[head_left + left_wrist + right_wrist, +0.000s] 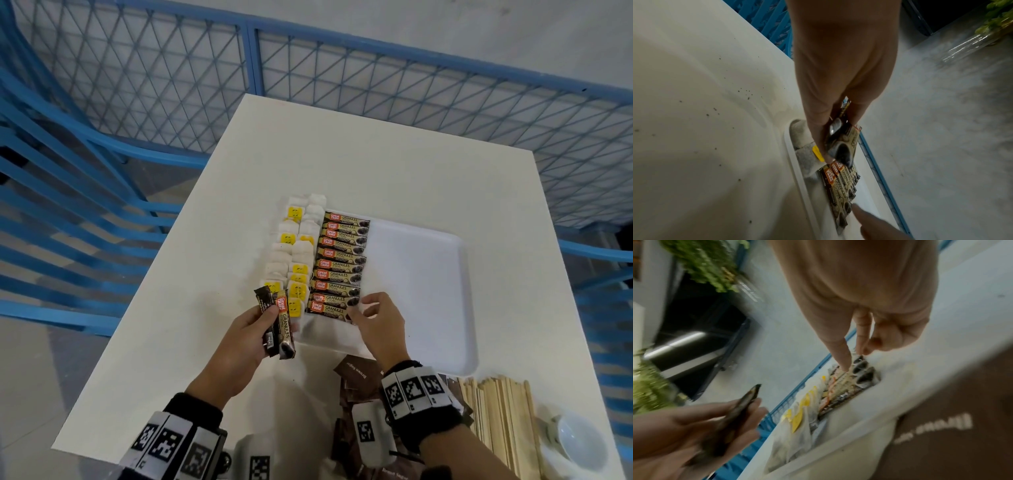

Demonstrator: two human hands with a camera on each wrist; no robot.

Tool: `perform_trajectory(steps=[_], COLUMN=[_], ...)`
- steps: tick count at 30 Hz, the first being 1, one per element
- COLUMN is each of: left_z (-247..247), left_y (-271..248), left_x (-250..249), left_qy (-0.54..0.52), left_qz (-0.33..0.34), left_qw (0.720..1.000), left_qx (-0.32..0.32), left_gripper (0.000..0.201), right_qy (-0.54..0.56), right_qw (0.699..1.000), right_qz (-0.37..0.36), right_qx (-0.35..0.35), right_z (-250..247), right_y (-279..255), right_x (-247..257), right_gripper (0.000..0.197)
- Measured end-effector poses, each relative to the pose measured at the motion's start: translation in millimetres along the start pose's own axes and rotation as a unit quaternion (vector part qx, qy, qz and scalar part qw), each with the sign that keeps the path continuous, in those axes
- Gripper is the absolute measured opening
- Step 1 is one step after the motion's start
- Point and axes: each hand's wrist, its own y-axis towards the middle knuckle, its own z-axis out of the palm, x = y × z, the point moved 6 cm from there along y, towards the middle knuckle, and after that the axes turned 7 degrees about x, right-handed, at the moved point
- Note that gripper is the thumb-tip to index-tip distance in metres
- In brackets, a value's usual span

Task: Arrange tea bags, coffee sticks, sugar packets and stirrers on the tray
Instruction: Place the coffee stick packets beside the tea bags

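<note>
white table (212, 219), white tray (428, 274) on it, rounded corners. tea bags (294, 253) with yellow tags fill two overlapping columns along the tray's left side. just right of them, a column of coffee sticks (339, 263), brown and gold "great taste granules", lying crosswise and stacked edge to edge from the far rim toward the near one. right part of the tray is bare white. left hand (239, 346) sits at the tray's near-left corner, grip curled round two spare coffee sticks (279, 325) held roughly upright, thumb over the front; left wrist view shows the same pair (840, 142) pinched between thumb and fingers above the tea bag column. right hand (380, 325) is at the near end of the stick column: right wrist view shows the index finger (840, 353) pressing straight down on a laid stick, with the thumb and another finger closing on the dark end of one beside it, so the grip is a light pinch on the nearest laid coffee stick (330, 310), other fingers curled in. near edge of the table: pile of brown sugar packets (356, 375) right behind the right wrist, off the tray. right of those, a bundle of wooden stirrers (496, 418) lying flat, also off the tray. white cup (575, 442) at the near-right corner. blue mesh fencing (171, 75) around the table. black wristbands with square-code tags on both wrists.
</note>
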Motion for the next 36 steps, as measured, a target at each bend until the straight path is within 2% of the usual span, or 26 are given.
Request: perform_trajectory(steps=[2, 5, 7, 10, 15, 21, 26, 29, 36], left_z=[1, 4, 7, 9, 8, -1, -8, -8, -16], left_y=[1, 1, 1, 1, -1, -3, -4, -6, -7], left_x=[0, -3, -4, -3, -1, 0, -7, -9, -6], left_qy=[-0.011, -0.005, -0.003, -0.004, 0.032, 0.065, 0.163, 0.159, 0.140], left_qz=[0.001, 0.013, 0.016, 0.018, 0.019, 0.013, 0.028, 0.038, 0.051], left_qw=[1.000, 1.000, 1.000, 1.000, 0.999, 0.998, 0.985, 0.985, 0.986], left_qx=[-0.001, -0.003, -0.001, 0.000, -0.004, -0.025, -0.046, -0.048, -0.072], left_gripper=[0.026, 0.025, 0.023, 0.021, 0.018, 0.017, 0.018, 0.016, 0.011], right_qy=[-0.019, -0.056, -0.062, 0.017, 0.098, 0.178, 0.097, 0.023, -0.008], right_qw=[0.997, 0.973, 0.956, 0.952, 0.952, 0.966, 0.985, 0.991, 0.995], right_qz=[-0.068, -0.133, -0.140, -0.116, -0.063, -0.027, -0.011, -0.024, -0.031], right_qx=[0.030, 0.178, 0.251, 0.282, 0.283, 0.188, 0.144, 0.129, 0.100], right_z=[3, 21, 32, 38, 40, 11, -5, -2, 10], right_y=[-10, -31, -42, -46, -43, -26, -14, -11, -12], right_x=[21, 48, 54, 55, 42, 28, 6, -4, -5], right_gripper=[0.016, 0.021, 0.024, 0.015, 0.008, 0.016, 0.014, 0.011, 0.019])
